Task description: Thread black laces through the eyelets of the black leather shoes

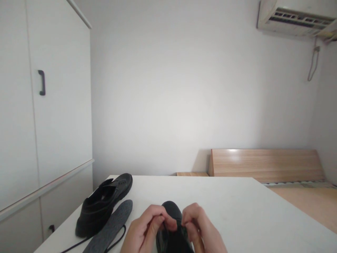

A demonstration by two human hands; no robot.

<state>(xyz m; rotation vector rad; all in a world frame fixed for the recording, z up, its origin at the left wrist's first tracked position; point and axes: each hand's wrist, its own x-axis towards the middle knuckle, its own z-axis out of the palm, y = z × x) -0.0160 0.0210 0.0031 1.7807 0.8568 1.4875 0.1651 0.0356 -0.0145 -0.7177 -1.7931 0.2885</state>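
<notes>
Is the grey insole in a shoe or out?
Out: the grey insole lies on the white table beside the farther shoe, apart from the handled shoe.

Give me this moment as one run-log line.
Left hand: curled at near black shoe | right hand: likewise | grip: unclear | beside: far black shoe, gray insole | surface: white table

Pale wall (171, 88), white cabinet (63, 105), wooden headboard (265, 163)

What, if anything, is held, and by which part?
Left hand and right hand pinch at the nearer black shoe behind its toe; the exact part is hidden.
</notes>
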